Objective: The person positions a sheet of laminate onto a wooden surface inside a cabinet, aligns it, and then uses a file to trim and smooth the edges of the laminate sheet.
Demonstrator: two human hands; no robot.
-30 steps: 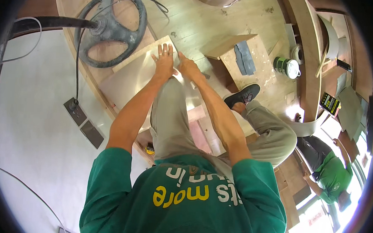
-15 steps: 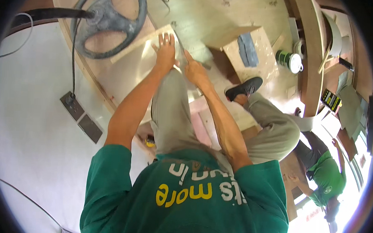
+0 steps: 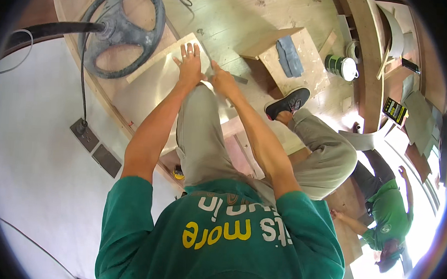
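We pin the sheet [image 3: 161,82] on the far floor with our left hand [image 3: 190,64], fingers spread flat, so it can't shift while our right hand [image 3: 224,81], fingers curled, grips a tool [image 3: 238,80].

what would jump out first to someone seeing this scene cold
First, the person's two bare hands meeting in the upper middle: the left hand lies flat with spread fingers on a pale sheet panel, and the right hand grips a thin tool beside it. Next, the big grey wheel-shaped machine with its hose at upper left. A co-worker in green crouches at the lower right edge.
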